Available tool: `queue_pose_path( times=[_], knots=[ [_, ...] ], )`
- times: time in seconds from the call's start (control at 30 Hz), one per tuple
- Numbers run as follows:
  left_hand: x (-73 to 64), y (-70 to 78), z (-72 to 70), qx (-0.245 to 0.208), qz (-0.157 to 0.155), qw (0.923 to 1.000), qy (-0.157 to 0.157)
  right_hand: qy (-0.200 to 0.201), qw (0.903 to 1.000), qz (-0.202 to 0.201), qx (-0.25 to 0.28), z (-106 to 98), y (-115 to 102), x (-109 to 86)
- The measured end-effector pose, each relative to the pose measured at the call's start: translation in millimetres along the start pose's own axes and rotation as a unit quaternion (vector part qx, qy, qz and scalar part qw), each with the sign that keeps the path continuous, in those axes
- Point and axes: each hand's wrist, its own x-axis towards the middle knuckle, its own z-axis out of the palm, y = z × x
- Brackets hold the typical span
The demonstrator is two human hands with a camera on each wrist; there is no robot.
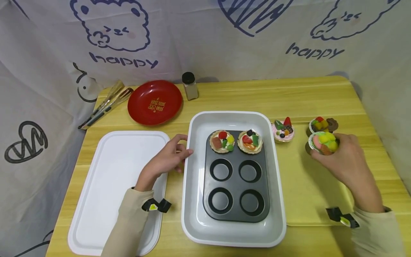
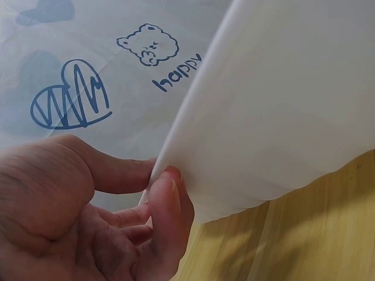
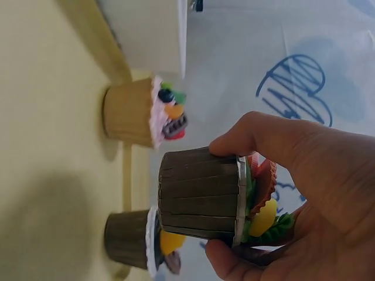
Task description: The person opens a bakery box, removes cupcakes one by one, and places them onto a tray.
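My right hand [image 1: 351,169] holds a cupcake [image 3: 202,190] by its dark brown cup, raised above the yellow mat; fruit-like toppings show on top. My left hand [image 1: 167,155] pinches the left rim of a deep white tray [image 1: 187,185] between thumb and fingers. Inside that tray lies a dark muffin pan [image 1: 236,185]. Two fruit-topped cupcakes, one on the left [image 1: 222,141] and one on the right [image 1: 250,141], fill its far cups. A pink-frosted cupcake [image 3: 132,114] and another in a dark cup [image 3: 129,237] stand on the right, beyond my right hand.
Left of the deep tray lies a flat white lid [image 1: 118,189]. Farther back are a red plate [image 1: 155,103], a black-capped shaker [image 1: 190,87] and some slim utensils [image 1: 107,105]. Under the right-hand cupcakes is a yellow mat [image 1: 302,200].
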Motion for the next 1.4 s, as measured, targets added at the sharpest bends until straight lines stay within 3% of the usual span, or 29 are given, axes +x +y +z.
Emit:
queue_pose_path(
  times=[0.7,1.4],
  knots=[
    [-1.5,-1.0,0.6,0.000,-0.009,1.0000,0.003,-0.018,0.9990,0.041,-0.005,7,46,14.4],
    [1.0,-1.0,-0.8,0.006,-0.002,1.0000,-0.001,-0.018,0.9975,0.068,-0.005,17,66,12.6]
  ],
)
